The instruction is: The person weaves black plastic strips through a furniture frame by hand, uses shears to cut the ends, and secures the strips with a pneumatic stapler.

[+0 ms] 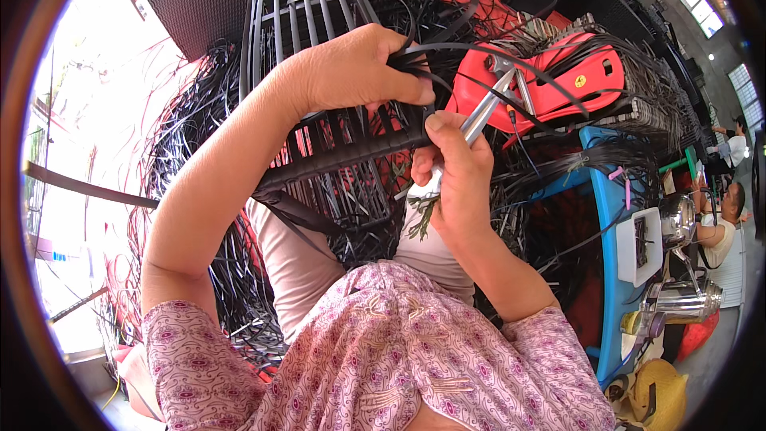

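My left hand (pixel 359 72) grips black plastic strips (pixel 447 52) above the wrapped black frame bar (pixel 343 156) across my lap; my right hand (pixel 455 175), just right of it, holds metal pliers (pixel 491 104); the red plastic seat (pixel 558 80) lies behind; the blue table (pixel 610 215) stands right.

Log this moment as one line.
left hand: gripping black strips | right hand: holding metal tool | work: woven frame

1. Woven plastic-strip frame (pixel 335 152): black.
2. Moulded plastic seat shell (pixel 574 80): red, with a yellow round mark.
3. Short-sleeved cotton blouse (pixel 383 359): pink, purple paisley print.
4. Flat table edge (pixel 610 215): blue.
5. Metal pliers (pixel 487 112): silver.
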Motion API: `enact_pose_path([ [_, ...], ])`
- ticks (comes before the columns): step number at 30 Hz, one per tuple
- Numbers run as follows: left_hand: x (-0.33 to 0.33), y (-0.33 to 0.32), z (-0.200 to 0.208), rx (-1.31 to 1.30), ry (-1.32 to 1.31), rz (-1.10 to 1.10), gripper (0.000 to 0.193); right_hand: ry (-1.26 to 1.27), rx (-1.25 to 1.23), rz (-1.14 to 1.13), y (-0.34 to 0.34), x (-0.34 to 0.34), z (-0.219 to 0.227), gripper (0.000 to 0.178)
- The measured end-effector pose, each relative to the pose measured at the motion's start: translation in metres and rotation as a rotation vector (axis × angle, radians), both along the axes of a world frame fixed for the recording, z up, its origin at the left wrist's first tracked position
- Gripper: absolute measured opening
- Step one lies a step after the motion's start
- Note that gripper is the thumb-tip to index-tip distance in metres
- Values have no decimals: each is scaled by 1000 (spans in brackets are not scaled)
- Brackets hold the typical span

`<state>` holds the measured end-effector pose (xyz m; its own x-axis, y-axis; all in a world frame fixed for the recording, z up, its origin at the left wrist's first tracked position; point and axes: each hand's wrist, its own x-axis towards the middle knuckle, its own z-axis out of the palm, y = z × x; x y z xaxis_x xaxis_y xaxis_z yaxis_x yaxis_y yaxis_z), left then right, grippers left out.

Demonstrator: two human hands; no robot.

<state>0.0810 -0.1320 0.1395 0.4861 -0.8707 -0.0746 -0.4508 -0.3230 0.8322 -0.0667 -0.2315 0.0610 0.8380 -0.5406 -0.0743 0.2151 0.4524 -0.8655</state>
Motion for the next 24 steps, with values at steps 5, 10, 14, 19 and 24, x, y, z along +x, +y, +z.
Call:
enact_pose_path([
  [5, -1, 4, -5, -74, -111, -54, 28, -95, -34, -22, 7, 0, -4, 19],
  [10, -13, 7, 11, 42, -34, 31, 26, -138, -73, -20, 8, 0, -7, 13],
  [14, -14, 15, 10, 33, -28, 53, 27, -141, -101, -15, 14, 2, -8, 14],
  [19, -13, 25, 11, 82, -62, 81, 26, -142, -86, 19, 21, 1, -6, 15],
  [24, -20, 37, 13, 61, -101, 88, 28, -134, -12, 45, 30, 2, -9, 16],
])
